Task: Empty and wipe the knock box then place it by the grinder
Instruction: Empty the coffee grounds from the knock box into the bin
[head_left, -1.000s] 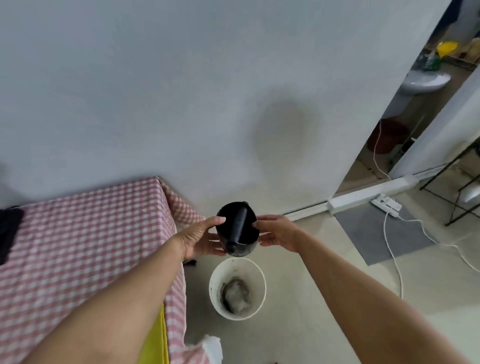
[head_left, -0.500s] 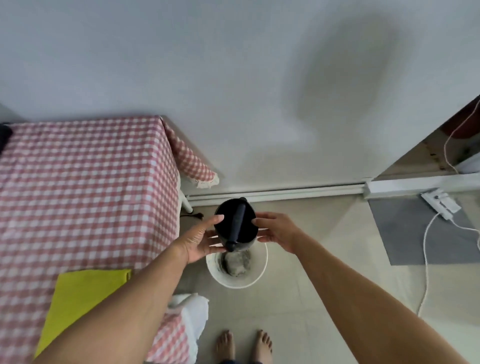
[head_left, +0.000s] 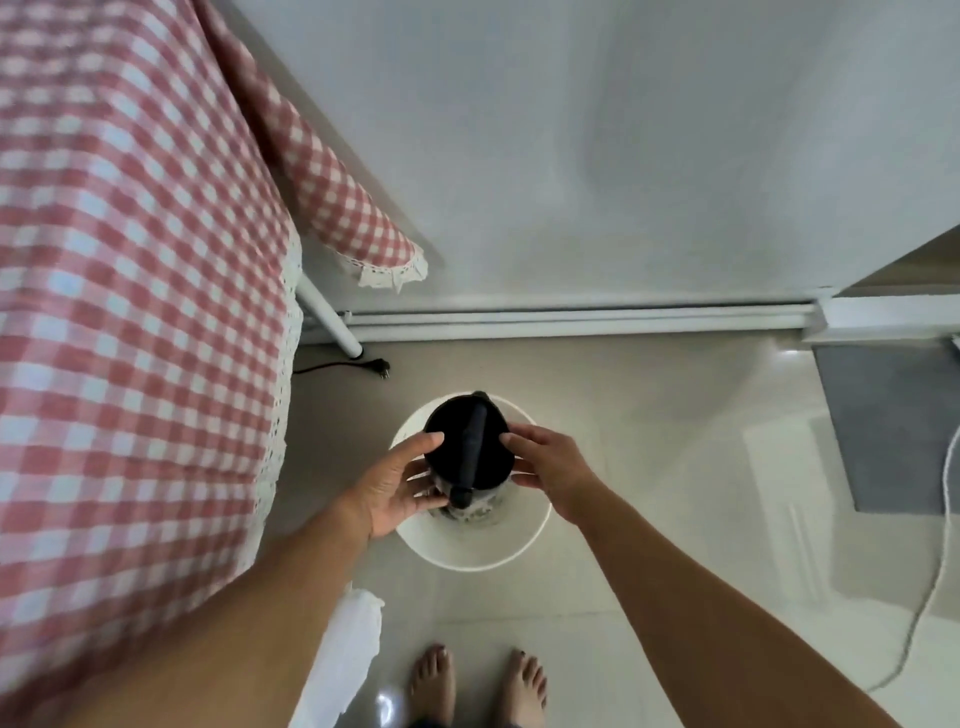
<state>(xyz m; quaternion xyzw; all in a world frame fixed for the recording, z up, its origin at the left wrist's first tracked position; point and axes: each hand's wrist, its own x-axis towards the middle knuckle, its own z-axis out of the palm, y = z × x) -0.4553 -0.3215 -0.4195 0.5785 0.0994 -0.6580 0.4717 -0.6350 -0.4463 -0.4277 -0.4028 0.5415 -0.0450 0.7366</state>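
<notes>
holding the box (head_left: 447, 441) over the bin (head_left: 467, 548), left hand (head_left: 397, 483) and right hand (head_left: 550, 467) each close a grip round its sides; mouth faces up, bar (head_left: 474, 447) lying near-to-far across the bin.

A white wall (head_left: 623, 130) rises beyond the grip, a baseboard (head_left: 571, 318) along its foot. Glossy pale tiles (head_left: 675, 415) lie beneath. Left of the grip stands a table (head_left: 328, 318) in red-checked cloth (head_left: 130, 312); a grey mat (head_left: 893, 426) lies well right.
</notes>
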